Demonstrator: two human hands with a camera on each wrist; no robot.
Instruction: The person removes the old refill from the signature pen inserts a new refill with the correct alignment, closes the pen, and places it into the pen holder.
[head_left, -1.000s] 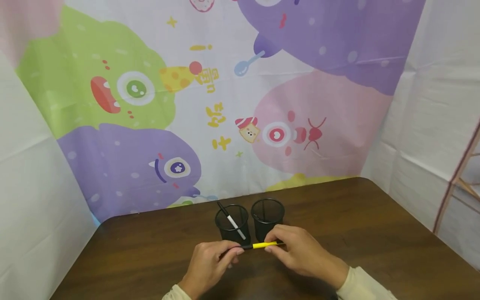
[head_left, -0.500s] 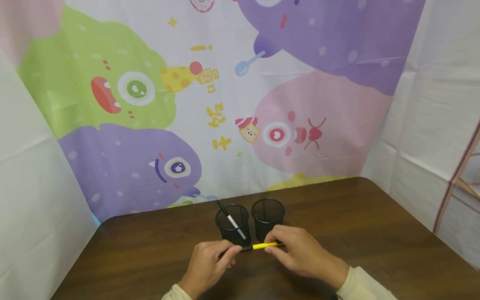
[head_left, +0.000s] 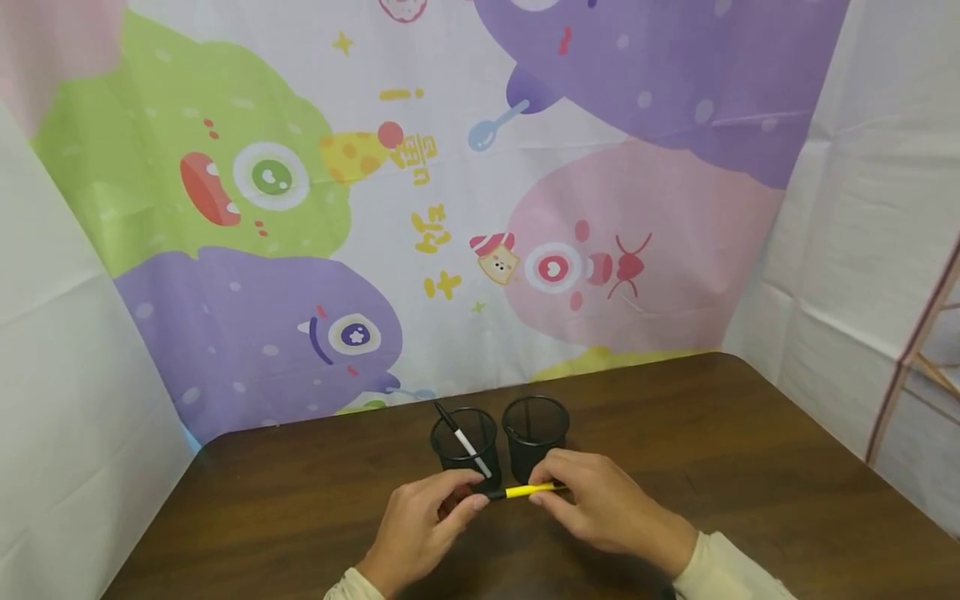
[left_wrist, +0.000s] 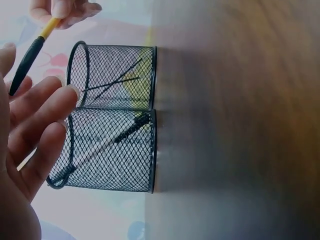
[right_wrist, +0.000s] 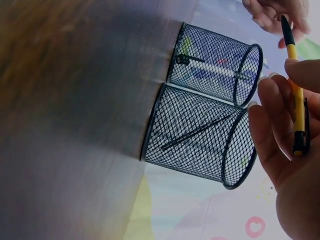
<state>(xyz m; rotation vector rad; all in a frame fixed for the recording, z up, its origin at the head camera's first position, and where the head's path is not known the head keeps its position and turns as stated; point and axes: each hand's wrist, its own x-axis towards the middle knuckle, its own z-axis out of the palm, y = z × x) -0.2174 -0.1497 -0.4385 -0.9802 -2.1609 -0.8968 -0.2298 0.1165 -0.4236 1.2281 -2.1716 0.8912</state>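
Observation:
A yellow ballpoint pen (head_left: 519,492) with a black grip lies level in front of two black mesh pen holders. My right hand (head_left: 603,504) pinches its clip end between thumb and fingers. Beside the black grip end, my left hand (head_left: 420,525) has its thumb and forefinger parted; in the left wrist view its fingers (left_wrist: 47,107) are loosely bent and spread. Inside the left pen holder (head_left: 450,468) leans a white marker (head_left: 465,446) with a black end. Thin dark lines show through the mesh of the right pen holder (right_wrist: 200,145).
The two holders stand side by side on a brown wooden table (head_left: 300,500), just beyond my hands. Behind the table hangs a cartoon-printed cloth (head_left: 450,350), with white cloth on both sides.
The left forefinger and thumb, which pinched the pen's black end, have spread apart. The right hand and the yellow pen stay nearly in place.

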